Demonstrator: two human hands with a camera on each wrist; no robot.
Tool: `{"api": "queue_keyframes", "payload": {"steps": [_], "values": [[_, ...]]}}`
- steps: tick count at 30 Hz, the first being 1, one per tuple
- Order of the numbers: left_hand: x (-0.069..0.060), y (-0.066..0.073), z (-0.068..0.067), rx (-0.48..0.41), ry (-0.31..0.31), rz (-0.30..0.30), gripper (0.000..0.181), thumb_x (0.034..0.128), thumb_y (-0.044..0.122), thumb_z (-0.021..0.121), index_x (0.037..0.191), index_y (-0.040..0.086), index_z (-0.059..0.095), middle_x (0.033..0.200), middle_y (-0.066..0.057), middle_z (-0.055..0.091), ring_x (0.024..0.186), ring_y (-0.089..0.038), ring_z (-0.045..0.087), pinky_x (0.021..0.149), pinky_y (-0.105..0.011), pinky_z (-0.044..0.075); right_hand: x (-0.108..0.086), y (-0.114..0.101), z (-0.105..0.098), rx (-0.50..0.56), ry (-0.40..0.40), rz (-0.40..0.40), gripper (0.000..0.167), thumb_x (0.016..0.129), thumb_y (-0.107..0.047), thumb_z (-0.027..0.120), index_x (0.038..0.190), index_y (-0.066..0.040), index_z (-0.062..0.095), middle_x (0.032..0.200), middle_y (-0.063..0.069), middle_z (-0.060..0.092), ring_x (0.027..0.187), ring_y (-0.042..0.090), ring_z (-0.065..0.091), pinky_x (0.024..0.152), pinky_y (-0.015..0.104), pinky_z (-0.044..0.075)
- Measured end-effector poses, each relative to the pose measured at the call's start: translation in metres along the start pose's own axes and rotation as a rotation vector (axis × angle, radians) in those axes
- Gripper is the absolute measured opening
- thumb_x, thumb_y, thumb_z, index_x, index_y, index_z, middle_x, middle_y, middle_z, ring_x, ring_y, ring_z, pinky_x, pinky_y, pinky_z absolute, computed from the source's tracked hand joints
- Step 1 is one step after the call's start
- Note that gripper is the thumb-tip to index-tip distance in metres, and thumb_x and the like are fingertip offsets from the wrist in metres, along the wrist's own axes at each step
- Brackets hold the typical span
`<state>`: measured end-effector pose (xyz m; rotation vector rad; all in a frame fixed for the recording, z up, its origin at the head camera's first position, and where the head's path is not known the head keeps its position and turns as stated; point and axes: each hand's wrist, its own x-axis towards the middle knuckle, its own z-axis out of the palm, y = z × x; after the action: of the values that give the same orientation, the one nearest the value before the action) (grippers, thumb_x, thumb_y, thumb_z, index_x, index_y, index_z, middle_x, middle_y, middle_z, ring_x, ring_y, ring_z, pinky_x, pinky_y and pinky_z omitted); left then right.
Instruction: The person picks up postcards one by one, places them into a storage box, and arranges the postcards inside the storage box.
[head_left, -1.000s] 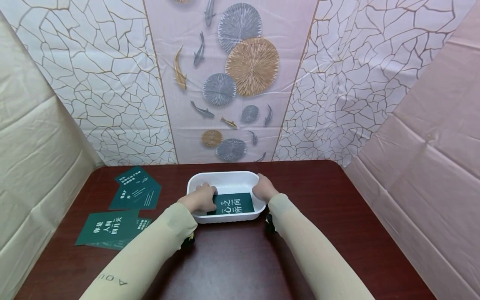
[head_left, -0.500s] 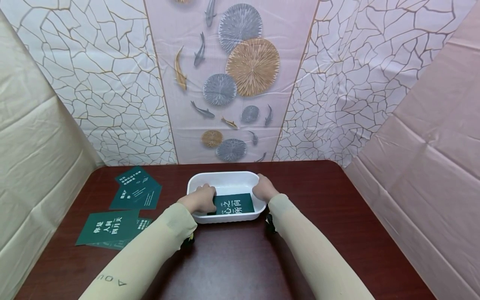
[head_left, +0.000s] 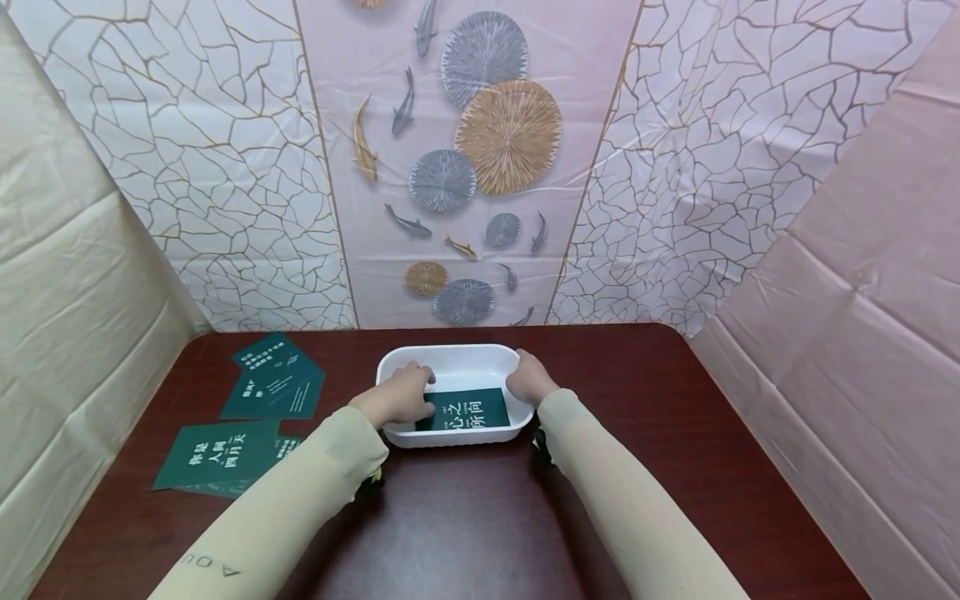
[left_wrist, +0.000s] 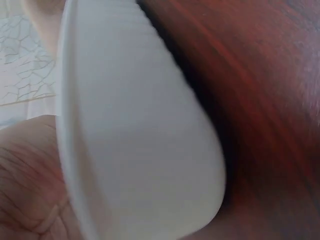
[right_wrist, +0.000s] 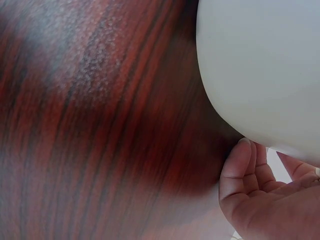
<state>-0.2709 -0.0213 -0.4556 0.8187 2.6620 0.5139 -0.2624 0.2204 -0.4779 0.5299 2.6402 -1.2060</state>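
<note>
Two hands are at the white tray: the right hand grips its right end, and the left hand reaches over its left end beside the green card lying inside; whether it pinches that card, I cannot tell. More green cards overlap left of the tray.

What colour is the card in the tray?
Dark green card with white characters; clearest in head view.
</note>
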Motion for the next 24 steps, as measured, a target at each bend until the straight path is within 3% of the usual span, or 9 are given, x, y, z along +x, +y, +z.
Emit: {"api": "queue_keyframes", "payload": {"steps": [4,7,15,24], "values": [[-0.008,-0.009,-0.016,-0.085,0.122,0.078,0.038,0.0903,0.014,0.066,0.123,-0.002,0.058,0.115,-0.017,0.057,0.106,-0.027,0.056,0.090,-0.042,0.046,0.001,0.001,0.000,-0.004,0.000,-0.007,0.065,0.091,0.003,0.052,0.151,-0.004,0.026,0.146,0.017,0.039,0.128,0.031,0.042,0.103,0.051,0.036],[-0.016,-0.020,-0.029,-0.158,0.204,0.071,0.035,0.0909,0.013,0.066,0.122,-0.001,0.059,0.113,-0.016,0.058,0.103,-0.027,0.056,0.088,-0.042,0.047,0.001,0.001,0.001,-0.009,0.005,-0.013,0.064,0.092,0.003,0.051,0.150,-0.004,0.027,0.146,0.017,0.039,0.128,0.031,0.042,0.103,0.051,0.036],[-0.039,-0.070,-0.048,-0.240,0.390,-0.054,0.028,0.0930,0.016,0.064,0.118,0.005,0.058,0.107,-0.012,0.060,0.098,-0.027,0.057,0.084,-0.043,0.049,0.000,0.001,0.000,-0.025,0.000,-0.025,0.064,0.092,0.002,0.050,0.151,-0.003,0.026,0.147,0.018,0.037,0.130,0.032,0.041,0.104,0.051,0.036],[-0.063,-0.128,-0.045,-0.209,0.398,-0.251,0.054,0.0938,0.028,0.065,0.132,-0.005,0.045,0.127,-0.028,0.044,0.111,-0.042,0.047,0.090,-0.055,0.044,-0.002,0.000,0.000,-0.025,0.002,-0.031,0.064,0.092,0.002,0.051,0.151,-0.002,0.025,0.149,0.019,0.036,0.132,0.033,0.039,0.104,0.052,0.035]]}}
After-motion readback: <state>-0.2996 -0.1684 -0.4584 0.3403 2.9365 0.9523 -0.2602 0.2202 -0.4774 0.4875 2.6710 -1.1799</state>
